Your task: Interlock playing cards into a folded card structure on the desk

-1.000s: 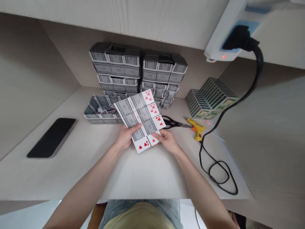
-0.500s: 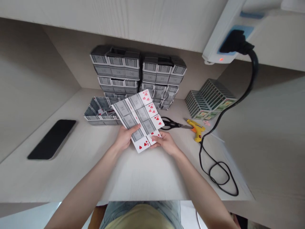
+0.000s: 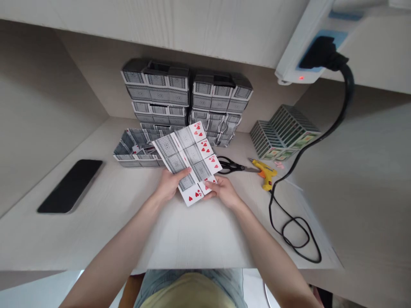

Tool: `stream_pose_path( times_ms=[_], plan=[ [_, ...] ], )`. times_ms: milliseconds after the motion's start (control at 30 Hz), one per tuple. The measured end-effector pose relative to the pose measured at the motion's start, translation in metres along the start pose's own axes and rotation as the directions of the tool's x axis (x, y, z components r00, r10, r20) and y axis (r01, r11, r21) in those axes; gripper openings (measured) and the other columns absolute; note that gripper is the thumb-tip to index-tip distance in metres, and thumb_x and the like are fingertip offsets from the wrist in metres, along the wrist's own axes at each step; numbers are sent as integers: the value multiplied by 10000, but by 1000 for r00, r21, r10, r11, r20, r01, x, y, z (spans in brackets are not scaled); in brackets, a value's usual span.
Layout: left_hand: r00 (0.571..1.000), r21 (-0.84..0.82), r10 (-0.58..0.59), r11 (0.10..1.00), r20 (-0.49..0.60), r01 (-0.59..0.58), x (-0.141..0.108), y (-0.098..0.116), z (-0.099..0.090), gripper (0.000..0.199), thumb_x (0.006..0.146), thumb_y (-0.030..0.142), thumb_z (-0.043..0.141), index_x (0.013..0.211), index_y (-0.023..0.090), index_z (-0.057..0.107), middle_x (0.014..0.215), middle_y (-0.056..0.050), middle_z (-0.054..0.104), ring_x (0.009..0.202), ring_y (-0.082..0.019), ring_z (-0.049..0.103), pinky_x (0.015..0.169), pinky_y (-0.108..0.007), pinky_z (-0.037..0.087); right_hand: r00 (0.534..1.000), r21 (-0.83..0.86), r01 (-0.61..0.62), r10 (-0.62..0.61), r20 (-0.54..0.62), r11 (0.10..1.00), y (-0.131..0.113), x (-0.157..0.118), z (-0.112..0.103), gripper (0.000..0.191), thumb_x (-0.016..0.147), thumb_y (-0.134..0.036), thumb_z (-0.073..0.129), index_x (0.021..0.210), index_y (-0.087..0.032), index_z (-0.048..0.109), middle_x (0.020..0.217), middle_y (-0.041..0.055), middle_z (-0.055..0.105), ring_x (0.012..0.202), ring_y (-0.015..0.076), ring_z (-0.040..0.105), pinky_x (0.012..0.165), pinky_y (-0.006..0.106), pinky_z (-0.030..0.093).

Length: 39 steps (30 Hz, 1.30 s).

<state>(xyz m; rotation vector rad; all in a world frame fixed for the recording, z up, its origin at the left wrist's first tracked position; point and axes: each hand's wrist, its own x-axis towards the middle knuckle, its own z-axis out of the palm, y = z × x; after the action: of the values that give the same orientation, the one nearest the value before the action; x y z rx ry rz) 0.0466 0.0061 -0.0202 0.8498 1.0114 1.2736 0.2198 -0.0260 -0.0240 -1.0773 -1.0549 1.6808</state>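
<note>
A flat panel of joined playing cards [image 3: 192,154] is held tilted above the desk between my two hands. Patterned card backs cover most of it, while red heart faces show along its right and lower edges. My left hand [image 3: 168,184] grips the lower left side, thumb on top and fingers hidden beneath. At the lower right corner, my right hand [image 3: 223,190] pinches a heart card between thumb and fingers. Behind the panel is an open box made of cards [image 3: 138,161], with loose pieces inside, partly covered by the panel.
Stacked card-built boxes [image 3: 157,94] stand against the back wall. Black scissors [image 3: 233,166] and a yellow glue gun [image 3: 266,173] with a looped black cable [image 3: 290,220] lie at right, near green-edged card stacks [image 3: 285,132]. A phone [image 3: 70,186] lies left; a power strip [image 3: 302,60] hangs above.
The card panel and both hands stay almost in place, with at most a tiny shift to the right. The view itself has moved slightly.
</note>
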Motion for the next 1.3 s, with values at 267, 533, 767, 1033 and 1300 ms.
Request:
stream_pose_path(
  times_ms=[267,533,767,1033,1300],
  plan=[
    [986,29,-111,994,122,108,-1,8,-3,491,561,269,756,1007,118,617,1071,-129,639,942,-277,610,862,-420,472,993,-3,105,-105,-52,994,-3,0,-9,256,651,-364,691,817,-171,666,757,12,689,680,168,638,660,300,503],
    [955,49,-253,967,153,248,-4,19,-6,352,607,258,728,914,109,642,934,-116,688,816,-254,653,779,-384,520,977,246,181,-146,-154,952,-12,3,-21,218,682,-364,668,822,-197,652,745,0,683,646,141,619,568,246,487],
    [930,121,-304,951,208,284,-4,20,-7,355,614,274,722,918,110,640,913,-119,692,828,-272,651,773,-402,516,980,245,145,-105,-170,959,-11,4,-22,370,722,-523,568,813,-175,658,717,44,700,658,197,648,539,286,481],
    [940,153,-278,956,197,251,-3,19,-10,383,611,292,725,935,111,632,942,-123,686,854,-281,645,795,-416,507,967,126,187,-159,-201,974,-7,5,-24,217,611,-333,721,769,-190,681,704,9,699,603,151,631,579,266,495],
    [947,179,-248,960,204,213,0,17,-13,422,598,313,729,960,119,631,981,-124,675,900,-285,631,817,-410,497,962,0,200,-196,-190,980,-6,4,-24,213,635,-354,698,774,-193,680,698,12,697,597,161,622,601,295,490]
  ],
)
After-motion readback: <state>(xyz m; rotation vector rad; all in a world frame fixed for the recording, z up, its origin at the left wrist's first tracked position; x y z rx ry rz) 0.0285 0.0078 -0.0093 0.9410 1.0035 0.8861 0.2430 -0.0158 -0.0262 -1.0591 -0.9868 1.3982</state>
